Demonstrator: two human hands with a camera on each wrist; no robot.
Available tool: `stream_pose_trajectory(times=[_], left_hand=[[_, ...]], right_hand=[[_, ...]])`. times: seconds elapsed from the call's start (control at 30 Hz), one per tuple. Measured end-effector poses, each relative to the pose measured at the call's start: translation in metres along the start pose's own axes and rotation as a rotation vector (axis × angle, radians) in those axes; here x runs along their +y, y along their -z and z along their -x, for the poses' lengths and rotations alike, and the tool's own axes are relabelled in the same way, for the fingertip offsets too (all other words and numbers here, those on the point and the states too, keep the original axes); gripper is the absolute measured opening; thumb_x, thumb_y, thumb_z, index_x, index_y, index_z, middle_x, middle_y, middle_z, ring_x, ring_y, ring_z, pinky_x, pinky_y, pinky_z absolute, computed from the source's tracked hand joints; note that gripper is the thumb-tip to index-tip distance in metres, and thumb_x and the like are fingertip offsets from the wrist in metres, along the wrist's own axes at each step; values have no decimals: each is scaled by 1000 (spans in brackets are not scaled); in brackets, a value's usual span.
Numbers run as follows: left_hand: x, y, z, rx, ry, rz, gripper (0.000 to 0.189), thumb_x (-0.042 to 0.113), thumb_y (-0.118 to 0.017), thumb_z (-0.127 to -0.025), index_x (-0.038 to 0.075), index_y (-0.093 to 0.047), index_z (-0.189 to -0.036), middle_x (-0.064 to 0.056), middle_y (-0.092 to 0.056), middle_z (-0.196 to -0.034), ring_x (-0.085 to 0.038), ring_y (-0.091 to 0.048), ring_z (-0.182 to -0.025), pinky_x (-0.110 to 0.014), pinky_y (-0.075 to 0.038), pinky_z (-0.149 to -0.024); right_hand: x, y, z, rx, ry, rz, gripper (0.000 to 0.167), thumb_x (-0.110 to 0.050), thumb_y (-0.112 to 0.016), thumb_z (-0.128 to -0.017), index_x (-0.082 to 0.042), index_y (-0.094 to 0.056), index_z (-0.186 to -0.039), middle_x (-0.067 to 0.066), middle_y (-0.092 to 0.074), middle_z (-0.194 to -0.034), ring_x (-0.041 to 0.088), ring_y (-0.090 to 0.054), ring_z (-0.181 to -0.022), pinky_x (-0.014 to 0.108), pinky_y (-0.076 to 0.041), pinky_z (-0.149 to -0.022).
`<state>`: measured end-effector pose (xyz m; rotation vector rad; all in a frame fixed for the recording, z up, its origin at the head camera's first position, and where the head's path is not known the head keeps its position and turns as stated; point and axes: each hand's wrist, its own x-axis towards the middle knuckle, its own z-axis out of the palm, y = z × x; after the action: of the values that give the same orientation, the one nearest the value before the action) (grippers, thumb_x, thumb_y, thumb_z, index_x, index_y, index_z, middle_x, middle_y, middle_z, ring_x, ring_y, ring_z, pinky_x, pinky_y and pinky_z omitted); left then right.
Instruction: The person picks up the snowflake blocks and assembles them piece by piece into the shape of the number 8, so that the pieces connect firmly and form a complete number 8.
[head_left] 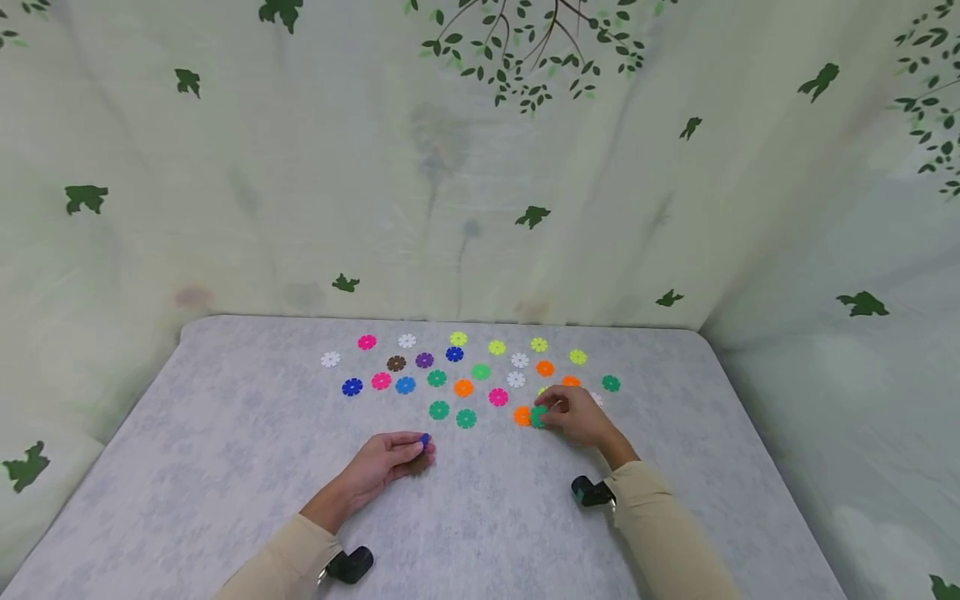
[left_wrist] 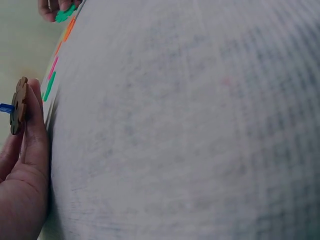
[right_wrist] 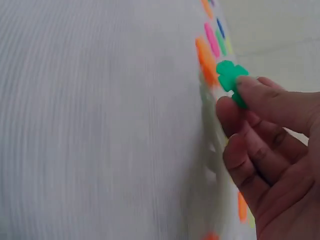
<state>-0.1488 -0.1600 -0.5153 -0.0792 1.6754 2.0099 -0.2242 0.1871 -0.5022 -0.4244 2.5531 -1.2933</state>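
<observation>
Pinches a green disc between thumb and finger of the right hand, with hardly any gap, near an orange disc on the table. Pinches a brown disc in the left hand, fingertips drawn close, against the edge of a blue piece; cannot tell whether slotted together. Look light, thin and stiff, probably a little slick, unlikely to snap but easy to flick away. Best taken by the rim, opposite a free notch, without squeezing hard.
</observation>
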Motion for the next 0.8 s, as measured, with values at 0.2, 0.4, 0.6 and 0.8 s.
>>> stream_pose_trajectory(times=[0.2, 0.4, 0.6, 0.8], left_hand=[[-1, 0, 0, 6, -15, 11, 48, 14, -61, -95, -14, -47, -132, -9, -69, -108, -16, -66, -97, -32, -52, -91], [-2, 0, -2, 0, -26, -18, 49, 15, -60, -96, -15, -45, -133, -10, -69, -108, -15, -65, -98, -32, -51, -92], [-2, -2, -2, 14, -28, -45, 48, 15, -58, -97, -14, -46, -133, -11, -69, -109, -15, -64, -98, -32, -51, -92], [-1, -3, -1, 33, -26, -43, 48, 16, -58, -97, -13, -46, -133, -12, -68, -110, -16, -65, -99, -33, -51, -93]], right_hand=[[-31, -39, -22, -75, 41, -266, 24, -5, -73, -85, 2, -68, -107, 6, -67, -82, 17, -63, -66, 26, -55, -62], [-63, -78, -41, -168, 91, -376, 22, -3, -69, -87, 5, -69, -107, 6, -67, -76, 15, -64, -60, 31, -58, -62], [-74, -100, -49, -211, 74, -476, 21, 1, -68, -86, 10, -66, -105, 9, -68, -76, 14, -64, -58, 31, -58, -62], [-77, -108, -52, -240, 103, -490, 19, 3, -66, -88, 13, -65, -104, 13, -69, -77, 13, -64, -58, 32, -58, -62]])
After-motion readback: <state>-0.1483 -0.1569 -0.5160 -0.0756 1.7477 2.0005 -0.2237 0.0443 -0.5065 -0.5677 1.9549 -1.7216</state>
